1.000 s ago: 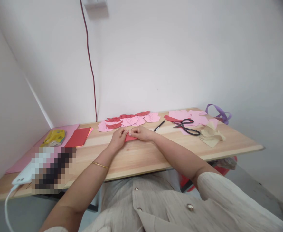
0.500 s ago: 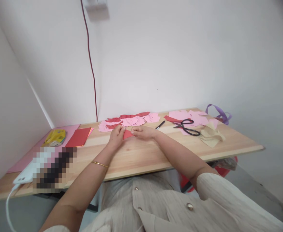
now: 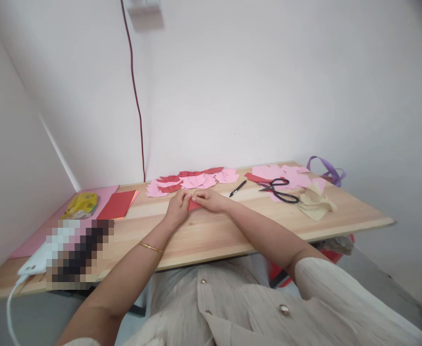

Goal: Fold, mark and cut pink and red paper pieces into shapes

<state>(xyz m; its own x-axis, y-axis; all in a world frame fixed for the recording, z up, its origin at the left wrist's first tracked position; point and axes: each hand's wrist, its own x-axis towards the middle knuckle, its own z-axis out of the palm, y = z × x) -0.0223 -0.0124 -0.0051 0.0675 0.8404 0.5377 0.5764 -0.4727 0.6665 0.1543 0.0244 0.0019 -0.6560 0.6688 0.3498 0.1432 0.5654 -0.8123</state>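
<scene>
Both hands meet over a small red paper piece [image 3: 194, 205] on the wooden table [image 3: 214, 230]. My left hand [image 3: 178, 207] pinches its left side, fingers curled. My right hand [image 3: 209, 199] presses and pinches its right side, fingertips together. The paper is mostly hidden between the fingers. Just beyond my hands lies a row of folded pink and red paper pieces [image 3: 192, 181].
A black pen [image 3: 237, 188] and black scissors [image 3: 279, 189] lie right of my hands, on pink paper sheets [image 3: 286, 175]. Cream paper scraps [image 3: 313, 203] and a purple ribbon [image 3: 328, 169] sit far right. Red sheets [image 3: 117, 204], a yellow packet [image 3: 81, 204] and a blurred-out item lie left.
My hands have shifted slightly on the red paper, drawing closer together so less of it shows. Everything else on the table is unchanged.
</scene>
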